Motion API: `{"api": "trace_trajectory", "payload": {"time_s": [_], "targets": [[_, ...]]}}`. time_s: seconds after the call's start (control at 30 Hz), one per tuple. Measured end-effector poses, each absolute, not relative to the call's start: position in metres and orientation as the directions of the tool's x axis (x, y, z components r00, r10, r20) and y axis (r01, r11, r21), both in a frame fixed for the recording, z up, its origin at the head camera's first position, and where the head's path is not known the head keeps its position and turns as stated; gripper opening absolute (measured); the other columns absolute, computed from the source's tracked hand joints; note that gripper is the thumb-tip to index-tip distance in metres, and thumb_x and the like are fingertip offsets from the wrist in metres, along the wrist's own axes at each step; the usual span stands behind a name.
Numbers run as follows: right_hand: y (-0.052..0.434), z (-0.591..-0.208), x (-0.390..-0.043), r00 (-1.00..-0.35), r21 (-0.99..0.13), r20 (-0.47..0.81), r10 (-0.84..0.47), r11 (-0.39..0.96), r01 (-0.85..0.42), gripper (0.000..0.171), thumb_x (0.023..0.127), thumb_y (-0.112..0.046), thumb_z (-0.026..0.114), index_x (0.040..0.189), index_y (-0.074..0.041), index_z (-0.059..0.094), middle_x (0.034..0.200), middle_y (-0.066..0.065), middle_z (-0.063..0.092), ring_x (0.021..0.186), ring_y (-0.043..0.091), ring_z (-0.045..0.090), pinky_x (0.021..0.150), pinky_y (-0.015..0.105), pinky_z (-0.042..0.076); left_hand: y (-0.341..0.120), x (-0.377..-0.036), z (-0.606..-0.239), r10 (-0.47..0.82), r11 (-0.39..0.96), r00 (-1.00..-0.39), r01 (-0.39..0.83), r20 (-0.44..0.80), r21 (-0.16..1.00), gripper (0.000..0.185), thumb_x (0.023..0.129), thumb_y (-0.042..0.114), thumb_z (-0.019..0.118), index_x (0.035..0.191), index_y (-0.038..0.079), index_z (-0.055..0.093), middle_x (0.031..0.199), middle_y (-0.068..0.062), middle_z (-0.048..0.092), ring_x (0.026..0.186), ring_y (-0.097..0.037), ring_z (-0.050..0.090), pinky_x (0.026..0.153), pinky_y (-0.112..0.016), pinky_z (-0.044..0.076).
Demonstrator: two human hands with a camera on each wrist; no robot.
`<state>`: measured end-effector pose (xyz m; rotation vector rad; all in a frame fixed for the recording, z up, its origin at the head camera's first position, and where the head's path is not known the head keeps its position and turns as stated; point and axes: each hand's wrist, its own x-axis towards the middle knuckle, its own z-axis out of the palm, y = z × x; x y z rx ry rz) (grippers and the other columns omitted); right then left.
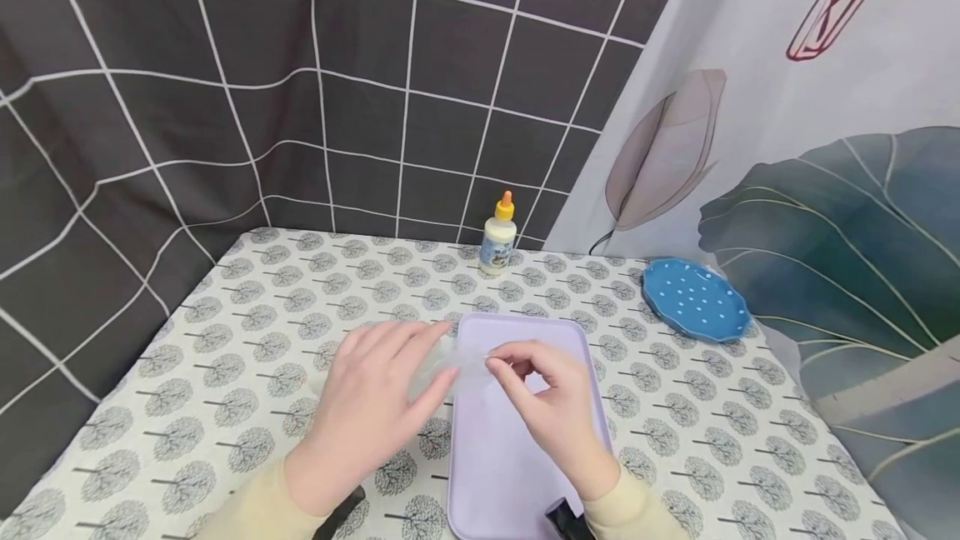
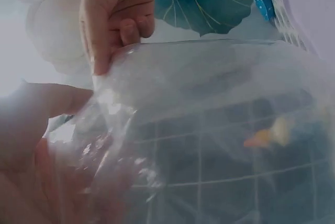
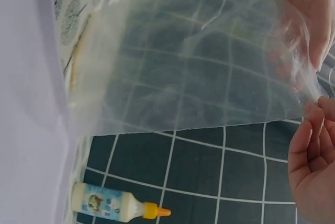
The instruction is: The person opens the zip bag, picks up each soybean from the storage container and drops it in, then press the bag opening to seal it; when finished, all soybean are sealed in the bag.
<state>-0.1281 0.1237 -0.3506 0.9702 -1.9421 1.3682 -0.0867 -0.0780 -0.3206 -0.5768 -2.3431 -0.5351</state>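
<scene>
A thin, clear plastic bag [image 3: 178, 72] hangs between my hands above the table, wrinkled near the fingers and smoother toward its far end. With thumb and fingertips my right hand [image 1: 551, 402] pinches the bag's edge, over a lilac tray [image 1: 491, 457]. My left hand [image 1: 378, 386] is just left of the tray, its fingers long and the thumb spread apart from them. In the left wrist view that thumb [image 2: 68, 101] lies in front of the film, while the other fingers show blurred through it.
A glue bottle [image 1: 497, 244] with a yellow and orange cap stands at the table's back edge. At the back right lies a blue dish [image 1: 693, 298] with white dots. Tree-patterned cloth [image 1: 247, 373] covers the table, and a dark gridded curtain [image 1: 360, 82] hangs behind.
</scene>
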Motion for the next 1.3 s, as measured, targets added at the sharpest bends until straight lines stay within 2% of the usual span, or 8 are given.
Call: {"api": "trace_trajectory", "payload": {"time_s": [0.17, 0.3, 0.4, 0.5, 0.67, 0.87, 1.07, 1.3], "targets": [[0.12, -0.345, -0.121, -0.52, -0.488, 0.813, -0.26, 0.18, -0.854, 0.012, 0.079, 0.002, 0.071, 0.089, -0.004, 0.068, 0.073, 0.004, 0.067, 0.061, 0.008, 0.055, 0.057, 0.014, 0.049, -0.07, -0.088, -0.32, 0.233, 0.779, -0.654, 0.568, 0.72, 0.264, 0.023, 0.08, 0.03, 0.07, 0.099, 0.018, 0.071, 0.094, 0.007, 0.071, 0.088, -0.012, 0.063, 0.075, -0.03, 0.043], [0.119, -0.338, -0.113, -0.48, -0.449, 0.835, -0.267, 0.171, -0.877, 0.006, 0.088, -0.011, 0.068, 0.09, -0.005, 0.068, 0.073, 0.003, 0.066, 0.061, 0.007, 0.054, 0.057, 0.014, 0.048, -0.065, -0.085, -0.312, 0.237, 0.712, -0.605, 0.641, 0.76, 0.288, 0.008, 0.077, 0.021, 0.07, 0.085, 0.022, 0.069, 0.082, 0.013, 0.067, 0.081, -0.006, 0.06, 0.074, -0.029, 0.038], [0.12, -0.335, -0.106, -0.481, -0.445, 0.836, -0.264, 0.185, -0.876, 0.006, 0.087, -0.011, 0.069, 0.091, -0.006, 0.069, 0.074, 0.002, 0.066, 0.061, 0.006, 0.053, 0.057, 0.014, 0.047, -0.064, -0.081, -0.307, 0.25, 0.66, -0.574, 0.69, 0.78, 0.297, 0.008, 0.076, 0.016, 0.069, 0.079, 0.023, 0.066, 0.075, 0.016, 0.063, 0.077, -0.003, 0.057, 0.074, -0.028, 0.036], [0.123, -0.332, -0.1, -0.501, -0.465, 0.822, -0.271, 0.188, -0.865, 0.009, 0.082, -0.004, 0.071, 0.09, -0.008, 0.069, 0.073, 0.001, 0.065, 0.061, 0.004, 0.051, 0.055, 0.012, 0.045, -0.064, -0.078, -0.305, 0.262, 0.623, -0.549, 0.725, 0.794, 0.295, 0.011, 0.075, 0.014, 0.07, 0.079, 0.024, 0.066, 0.074, 0.017, 0.062, 0.075, -0.002, 0.056, 0.075, -0.029, 0.036], [0.126, -0.329, -0.095, -0.504, -0.475, 0.801, -0.322, 0.171, -0.863, 0.014, 0.08, 0.0, 0.072, 0.088, -0.01, 0.069, 0.072, -0.002, 0.064, 0.06, 0.004, 0.049, 0.053, 0.011, 0.043, -0.064, -0.074, -0.304, 0.284, 0.635, -0.565, 0.716, 0.775, 0.29, 0.011, 0.073, 0.019, 0.073, 0.079, 0.025, 0.066, 0.075, 0.019, 0.062, 0.076, -0.001, 0.057, 0.077, -0.028, 0.037], [0.126, -0.327, -0.094, -0.461, -0.444, 0.815, -0.352, 0.134, -0.886, 0.0, 0.087, -0.008, 0.068, 0.087, -0.009, 0.067, 0.071, -0.002, 0.062, 0.058, 0.005, 0.047, 0.051, 0.01, 0.04, -0.063, -0.072, -0.307, 0.301, 0.612, -0.552, 0.737, 0.778, 0.286, 0.01, 0.074, 0.018, 0.071, 0.077, 0.025, 0.065, 0.072, 0.019, 0.059, 0.073, 0.0, 0.053, 0.077, -0.028, 0.035], [0.126, -0.324, -0.093, -0.411, -0.402, 0.838, -0.358, 0.103, -0.91, 0.005, 0.089, -0.009, 0.066, 0.084, -0.008, 0.066, 0.07, -0.001, 0.062, 0.057, 0.005, 0.046, 0.051, 0.008, 0.04, -0.063, -0.073, -0.309, 0.304, 0.568, -0.487, 0.783, 0.819, 0.254, 0.01, 0.074, 0.015, 0.069, 0.076, 0.024, 0.065, 0.07, 0.017, 0.059, 0.071, -0.001, 0.051, 0.08, -0.032, 0.036], [0.125, -0.319, -0.093, -0.348, -0.327, 0.862, -0.37, 0.119, -0.937, 0.01, 0.091, -0.011, 0.063, 0.081, -0.009, 0.065, 0.069, -0.001, 0.063, 0.059, 0.004, 0.049, 0.052, 0.008, 0.04, -0.063, -0.072, -0.307, 0.331, 0.577, -0.463, 0.789, 0.822, 0.212, 0.009, 0.078, 0.016, 0.066, 0.075, 0.024, 0.065, 0.07, 0.019, 0.06, 0.071, -0.002, 0.051, 0.081, -0.035, 0.035]]}}
